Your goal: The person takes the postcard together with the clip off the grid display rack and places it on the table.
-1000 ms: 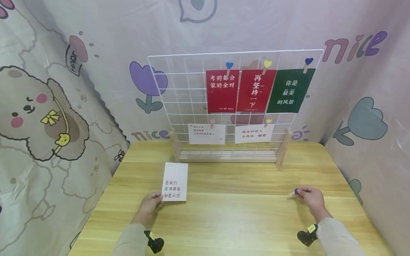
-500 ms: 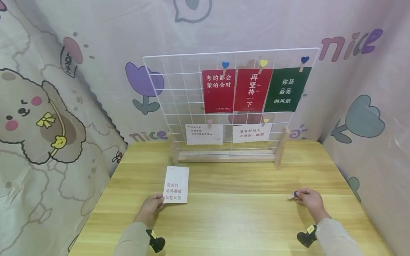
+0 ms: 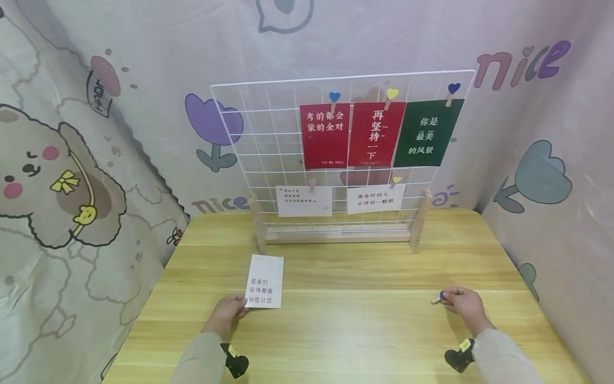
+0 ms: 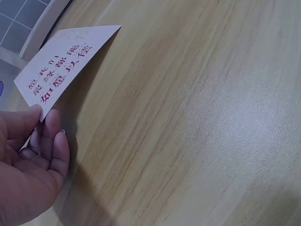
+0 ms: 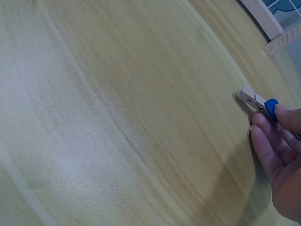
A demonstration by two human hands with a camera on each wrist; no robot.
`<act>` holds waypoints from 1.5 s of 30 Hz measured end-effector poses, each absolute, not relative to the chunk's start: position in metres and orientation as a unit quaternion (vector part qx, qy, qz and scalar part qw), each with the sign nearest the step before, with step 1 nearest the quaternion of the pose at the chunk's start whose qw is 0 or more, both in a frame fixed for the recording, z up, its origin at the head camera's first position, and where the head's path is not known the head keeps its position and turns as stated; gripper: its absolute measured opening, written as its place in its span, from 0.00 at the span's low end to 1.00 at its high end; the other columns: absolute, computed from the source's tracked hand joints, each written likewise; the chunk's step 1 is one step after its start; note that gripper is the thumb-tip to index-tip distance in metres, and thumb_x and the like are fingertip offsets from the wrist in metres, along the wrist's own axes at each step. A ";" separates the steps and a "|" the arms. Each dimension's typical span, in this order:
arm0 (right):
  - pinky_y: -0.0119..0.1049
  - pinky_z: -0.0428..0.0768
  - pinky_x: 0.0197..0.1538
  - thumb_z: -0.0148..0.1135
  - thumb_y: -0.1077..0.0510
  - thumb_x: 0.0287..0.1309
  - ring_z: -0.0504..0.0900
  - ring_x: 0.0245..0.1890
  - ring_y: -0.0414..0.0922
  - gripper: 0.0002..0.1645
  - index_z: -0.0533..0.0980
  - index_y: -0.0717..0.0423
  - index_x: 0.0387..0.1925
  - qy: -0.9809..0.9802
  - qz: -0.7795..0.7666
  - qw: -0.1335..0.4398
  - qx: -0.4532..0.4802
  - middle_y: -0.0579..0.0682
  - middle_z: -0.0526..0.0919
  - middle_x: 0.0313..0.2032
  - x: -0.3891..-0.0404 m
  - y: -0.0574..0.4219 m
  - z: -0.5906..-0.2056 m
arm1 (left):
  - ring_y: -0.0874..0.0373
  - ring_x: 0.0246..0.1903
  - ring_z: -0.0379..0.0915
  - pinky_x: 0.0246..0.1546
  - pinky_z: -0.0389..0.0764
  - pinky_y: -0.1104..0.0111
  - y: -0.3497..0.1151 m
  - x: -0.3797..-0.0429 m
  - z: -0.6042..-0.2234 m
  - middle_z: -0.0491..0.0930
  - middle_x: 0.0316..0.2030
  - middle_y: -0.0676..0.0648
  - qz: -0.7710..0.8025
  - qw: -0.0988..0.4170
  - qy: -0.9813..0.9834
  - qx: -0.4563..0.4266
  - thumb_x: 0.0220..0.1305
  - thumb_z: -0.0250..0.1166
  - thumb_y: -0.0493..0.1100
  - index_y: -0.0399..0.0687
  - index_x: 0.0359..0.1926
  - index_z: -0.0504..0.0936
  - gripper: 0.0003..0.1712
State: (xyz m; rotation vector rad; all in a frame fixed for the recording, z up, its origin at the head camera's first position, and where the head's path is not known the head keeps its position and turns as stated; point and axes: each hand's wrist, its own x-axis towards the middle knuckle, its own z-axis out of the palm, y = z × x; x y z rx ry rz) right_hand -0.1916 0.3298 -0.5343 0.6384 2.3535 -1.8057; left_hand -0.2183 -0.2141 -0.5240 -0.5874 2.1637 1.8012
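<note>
A white card point(image 3: 265, 277) with red Chinese writing is pinched at its lower left corner by my left hand point(image 3: 226, 313). In the left wrist view the card point(image 4: 61, 61) tilts up off the table, thumb on top and fingers beneath. Over at the right, my right hand point(image 3: 466, 306) pinches a small wooden clothespin point(image 3: 437, 299) by its end with the blue heart. The right wrist view shows the clothespin point(image 5: 251, 100) pointing away from the fingertips, just above the tabletop.
A white wire grid point(image 3: 268, 133) on a wooden stand point(image 3: 336, 236) stands at the table's back. Clothespins hold two red cards point(image 3: 326, 141), a green card point(image 3: 427, 133) and two white cards point(image 3: 304, 205) on it. Printed cloth point(image 3: 158, 64) hangs around the wooden table point(image 3: 355, 320).
The left hand and its card have come slightly down in the head view. The right hand with the clothespin has also dropped a little. Both grips stay the same; the whole view shifts slightly.
</note>
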 end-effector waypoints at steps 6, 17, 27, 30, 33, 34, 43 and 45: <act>0.30 0.78 0.31 0.51 0.70 0.52 0.78 0.23 0.38 0.14 0.66 0.81 0.38 0.775 -0.592 0.056 0.215 0.50 0.78 0.24 -0.192 0.329 -0.536 | 0.59 0.24 0.71 0.30 0.74 0.71 -0.214 -0.220 -0.526 0.75 0.25 0.45 0.610 0.137 0.752 -0.209 0.57 0.52 0.31 0.23 0.47 0.66 0.17; 0.30 0.78 0.31 0.49 0.72 0.52 0.78 0.22 0.38 0.13 0.65 0.83 0.38 0.772 -0.596 0.061 0.213 0.49 0.78 0.23 -0.195 0.329 -0.534 | 0.62 0.22 0.71 0.28 0.74 0.73 -0.215 -0.224 -0.527 0.75 0.22 0.48 0.607 0.144 0.751 -0.216 0.57 0.51 0.30 0.22 0.48 0.66 0.17; 0.30 0.78 0.31 0.48 0.73 0.52 0.78 0.21 0.38 0.14 0.64 0.84 0.39 0.759 -0.610 0.065 0.217 0.49 0.77 0.21 -0.199 0.329 -0.534 | 0.65 0.18 0.71 0.22 0.73 0.77 -0.212 -0.225 -0.526 0.75 0.18 0.48 0.605 0.133 0.751 -0.229 0.58 0.49 0.28 0.20 0.45 0.66 0.15; 0.30 0.78 0.30 0.48 0.73 0.51 0.78 0.21 0.38 0.14 0.64 0.85 0.38 0.758 -0.611 0.067 0.216 0.50 0.77 0.21 -0.199 0.330 -0.535 | 0.65 0.17 0.71 0.21 0.73 0.78 -0.212 -0.225 -0.528 0.75 0.18 0.49 0.605 0.130 0.749 -0.236 0.58 0.49 0.28 0.20 0.45 0.67 0.15; 0.29 0.78 0.30 0.47 0.74 0.50 0.78 0.21 0.39 0.14 0.63 0.85 0.38 0.758 -0.613 0.066 0.215 0.50 0.77 0.21 -0.200 0.331 -0.535 | 0.65 0.17 0.70 0.21 0.73 0.78 -0.212 -0.226 -0.529 0.74 0.17 0.49 0.603 0.128 0.749 -0.242 0.57 0.49 0.29 0.21 0.45 0.67 0.15; 0.29 0.78 0.29 0.47 0.74 0.50 0.78 0.20 0.39 0.14 0.63 0.86 0.38 0.758 -0.613 0.066 0.214 0.50 0.76 0.21 -0.200 0.331 -0.535 | 0.65 0.17 0.70 0.20 0.73 0.78 -0.212 -0.227 -0.529 0.74 0.17 0.49 0.601 0.128 0.750 -0.245 0.57 0.49 0.29 0.21 0.45 0.67 0.15; 0.29 0.78 0.29 0.48 0.74 0.50 0.78 0.20 0.38 0.12 0.67 0.83 0.36 0.760 -0.604 0.068 0.228 0.49 0.77 0.20 -0.201 0.329 -0.532 | 0.66 0.13 0.68 0.16 0.71 0.79 -0.215 -0.227 -0.529 0.72 0.12 0.50 0.595 0.114 0.745 -0.277 0.53 0.51 0.28 0.19 0.40 0.68 0.14; 0.29 0.78 0.29 0.48 0.74 0.50 0.77 0.20 0.38 0.11 0.68 0.83 0.35 0.764 -0.600 0.067 0.226 0.49 0.77 0.20 -0.200 0.329 -0.530 | 0.66 0.12 0.68 0.15 0.70 0.79 -0.215 -0.226 -0.528 0.72 0.11 0.50 0.593 0.112 0.744 -0.287 0.52 0.52 0.28 0.19 0.37 0.69 0.12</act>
